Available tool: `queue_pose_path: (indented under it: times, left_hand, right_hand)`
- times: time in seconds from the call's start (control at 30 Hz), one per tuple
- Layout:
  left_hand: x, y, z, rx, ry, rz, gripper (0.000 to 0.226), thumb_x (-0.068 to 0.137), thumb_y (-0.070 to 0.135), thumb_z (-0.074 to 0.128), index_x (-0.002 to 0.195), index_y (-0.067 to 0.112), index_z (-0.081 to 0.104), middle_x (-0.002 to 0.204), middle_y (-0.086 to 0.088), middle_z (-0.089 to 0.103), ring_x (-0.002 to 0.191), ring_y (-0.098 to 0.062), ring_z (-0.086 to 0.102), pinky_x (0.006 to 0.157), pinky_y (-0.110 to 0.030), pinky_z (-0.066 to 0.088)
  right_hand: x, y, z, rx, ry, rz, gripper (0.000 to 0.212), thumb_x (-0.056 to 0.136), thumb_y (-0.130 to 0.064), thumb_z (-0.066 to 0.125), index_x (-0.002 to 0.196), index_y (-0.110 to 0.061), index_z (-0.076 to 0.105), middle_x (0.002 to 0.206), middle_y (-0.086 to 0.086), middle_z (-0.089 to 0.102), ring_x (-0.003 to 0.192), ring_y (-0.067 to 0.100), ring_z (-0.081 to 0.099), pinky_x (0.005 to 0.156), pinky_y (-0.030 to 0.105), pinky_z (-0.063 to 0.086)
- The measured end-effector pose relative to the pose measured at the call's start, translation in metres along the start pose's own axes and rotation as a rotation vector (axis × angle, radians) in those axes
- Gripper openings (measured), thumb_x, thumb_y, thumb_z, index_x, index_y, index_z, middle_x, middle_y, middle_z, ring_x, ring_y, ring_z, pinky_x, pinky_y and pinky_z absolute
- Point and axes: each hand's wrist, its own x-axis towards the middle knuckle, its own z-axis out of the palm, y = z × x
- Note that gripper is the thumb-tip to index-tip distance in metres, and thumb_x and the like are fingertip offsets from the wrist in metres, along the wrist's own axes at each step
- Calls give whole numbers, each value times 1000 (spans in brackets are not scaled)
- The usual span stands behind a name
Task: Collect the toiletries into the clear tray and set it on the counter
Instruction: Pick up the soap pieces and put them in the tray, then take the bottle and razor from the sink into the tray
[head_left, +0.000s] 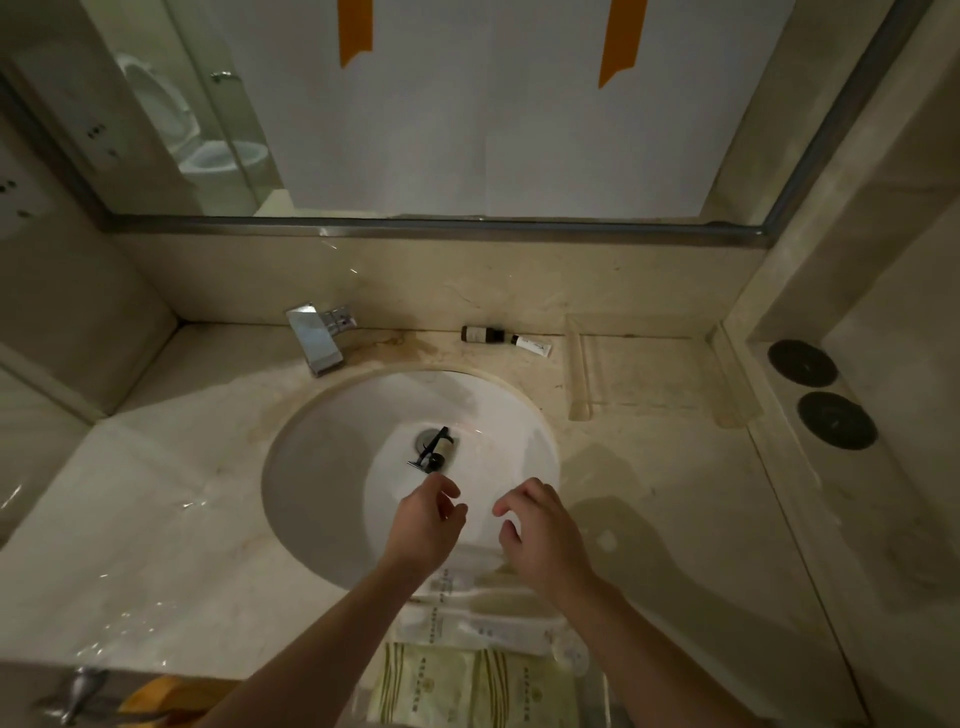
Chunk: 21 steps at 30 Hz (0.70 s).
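dark bottle (482, 334) and white tube (531, 345) lying by backsplash, clear tray (581, 374) beside

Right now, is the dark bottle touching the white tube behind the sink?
Cannot tell. In the head view the dark bottle and white tube lie end to end by the back wall, too small to show contact or a gap.
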Motion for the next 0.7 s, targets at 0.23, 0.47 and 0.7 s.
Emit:
queue_pose_path:
  times: [0.23, 0.47, 0.7]
  left_hand:
    - [26, -9, -10, 5, 28, -58, 11, 83, 14, 60, 86, 21, 53, 62, 7, 49, 57, -12, 46, 52, -21, 35]
    - [72, -24, -18, 42, 81, -151, 6, 82, 12, 62, 86, 16, 60, 66, 7, 53, 70, -20, 53, 64, -25, 37]
    - [123, -41, -5, -17, 113, -255, 11, 82, 15, 66, 87, 16, 57, 78, 0, 60, 77, -21, 56, 70, -25, 37]
  right_hand:
    - [31, 1, 5, 27, -18, 38, 20, 85, -14, 53, 102, -18, 63, 107, -2, 53, 103, 15, 51, 82, 28, 48]
    - [68, 14, 15, 53, -15, 112, 18, 86, -13, 53, 100, -17, 62, 104, -2, 52, 98, 15, 51, 71, 23, 43]
    - [113, 33, 34, 58, -22, 158, 20, 86, -13, 54, 105, -16, 61, 108, 0, 53, 104, 17, 52, 75, 25, 46]
